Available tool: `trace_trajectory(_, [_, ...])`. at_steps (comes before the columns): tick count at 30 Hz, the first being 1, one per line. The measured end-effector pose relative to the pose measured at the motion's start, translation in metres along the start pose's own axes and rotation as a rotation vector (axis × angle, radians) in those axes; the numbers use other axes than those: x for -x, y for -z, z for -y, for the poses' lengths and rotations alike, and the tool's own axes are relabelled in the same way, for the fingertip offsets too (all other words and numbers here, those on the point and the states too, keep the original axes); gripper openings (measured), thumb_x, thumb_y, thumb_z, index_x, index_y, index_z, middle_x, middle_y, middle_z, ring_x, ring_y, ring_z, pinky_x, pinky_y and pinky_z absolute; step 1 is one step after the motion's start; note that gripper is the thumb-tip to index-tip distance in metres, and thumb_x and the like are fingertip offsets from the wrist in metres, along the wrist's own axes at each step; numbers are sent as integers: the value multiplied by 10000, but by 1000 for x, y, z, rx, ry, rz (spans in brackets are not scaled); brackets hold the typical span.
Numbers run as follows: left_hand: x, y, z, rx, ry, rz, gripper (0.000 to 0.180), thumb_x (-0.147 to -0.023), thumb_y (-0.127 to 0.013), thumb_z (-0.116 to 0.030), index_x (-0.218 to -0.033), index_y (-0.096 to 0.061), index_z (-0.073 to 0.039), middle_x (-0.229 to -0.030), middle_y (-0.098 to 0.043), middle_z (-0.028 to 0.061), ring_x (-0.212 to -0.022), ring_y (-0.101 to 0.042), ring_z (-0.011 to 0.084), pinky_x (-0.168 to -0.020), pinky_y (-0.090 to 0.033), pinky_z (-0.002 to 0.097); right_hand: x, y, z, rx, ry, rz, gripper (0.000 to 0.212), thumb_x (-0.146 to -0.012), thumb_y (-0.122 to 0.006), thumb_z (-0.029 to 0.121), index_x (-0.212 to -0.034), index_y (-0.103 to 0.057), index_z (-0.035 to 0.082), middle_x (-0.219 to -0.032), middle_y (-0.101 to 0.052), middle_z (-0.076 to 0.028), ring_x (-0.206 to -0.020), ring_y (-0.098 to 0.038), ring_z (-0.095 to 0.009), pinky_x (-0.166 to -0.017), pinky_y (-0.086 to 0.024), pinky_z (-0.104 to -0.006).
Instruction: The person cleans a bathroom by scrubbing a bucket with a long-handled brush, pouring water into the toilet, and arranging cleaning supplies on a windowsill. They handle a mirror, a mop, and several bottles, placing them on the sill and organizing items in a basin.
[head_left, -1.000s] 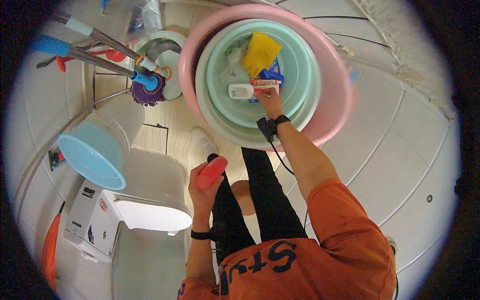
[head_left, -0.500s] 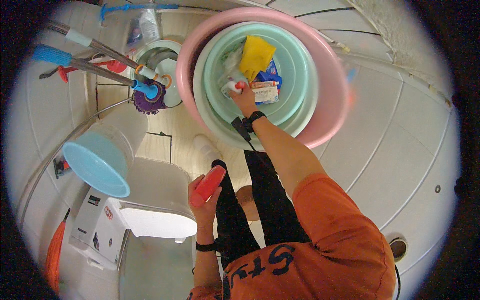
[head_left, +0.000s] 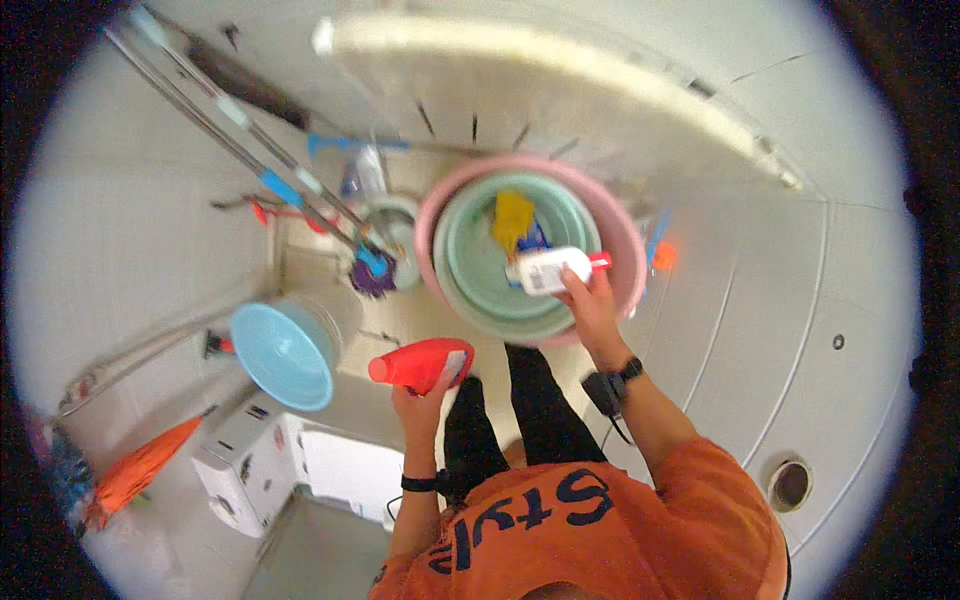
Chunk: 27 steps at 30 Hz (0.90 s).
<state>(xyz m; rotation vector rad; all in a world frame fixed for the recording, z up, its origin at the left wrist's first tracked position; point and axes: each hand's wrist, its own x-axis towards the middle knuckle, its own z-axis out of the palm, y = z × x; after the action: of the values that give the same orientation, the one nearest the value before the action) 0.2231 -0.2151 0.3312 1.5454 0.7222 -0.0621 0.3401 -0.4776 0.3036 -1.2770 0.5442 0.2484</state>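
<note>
My left hand [head_left: 415,400]: wrapped around a red bottle [head_left: 415,362], held sideways near my left knee.
My right hand [head_left: 590,298]: gripping a red-capped white bottle [head_left: 545,273] above the basins.
Basins: green [head_left: 480,265], nested inside pink [head_left: 628,240].
Mop [head_left: 373,275]: purple-headed, left of them.

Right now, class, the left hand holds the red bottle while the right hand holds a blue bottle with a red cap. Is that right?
No: the head view shows the right hand holding a white bottle, not a blue one. Its cap is red, and the left hand holds the red bottle.
</note>
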Motion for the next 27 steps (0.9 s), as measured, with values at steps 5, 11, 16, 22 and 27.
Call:
trace_trajectory(5, [14,-12,-107,-23,-352,20,512,-726,-806,-80,-1175,-574,3,-1091,-655,104,-979,-633,207,-881,-502,343,69,6,169,212,534,-95,414,-889,-646,85,-1263,-480,19,-1135,-603,-60,-1020,-592,-152,-876,-495,-300])
trace_trajectory(11, [25,-23,-197,80,-441,32,522,-716,-802,-73,-1178,-568,-2,-1068,-655,97,-958,-635,201,-873,-500,334,112,16,375,324,1030,-140,456,-882,-642,93,-1293,-472,-4,-1115,-612,-87,-979,-606,-162,-856,-498,-306])
trace_trajectory(16, [17,-27,-239,-12,-663,2,473,-711,-790,-46,-1134,-582,-5,-1051,-657,91,-931,-632,187,-835,-503,318,134,4,514,301,1461,-190,428,-905,-619,113,-1297,-484,7,-1068,-608,-63,-919,-590,-116,-781,-497,-259])
trace_trajectory(22, [-4,-10,-307,39,-665,24,444,-713,-795,-93,-1103,-603,-4,-1042,-666,102,-914,-640,190,-825,-507,328,137,-64,593,422,1614,-147,377,-901,-649,187,-1213,-522,17,-995,-638,-86,-851,-605,-128,-728,-493,-266])
trace_trajectory(27, [-16,26,-399,81,-821,-16,529,-717,-792,-118,-1172,-552,2,-1078,-647,112,-965,-624,196,-863,-492,326,68,-145,640,683,1652,-284,370,-886,-643,287,-1157,-538,59,-918,-667,-173,-824,-659,-270,-696,-506,-366])
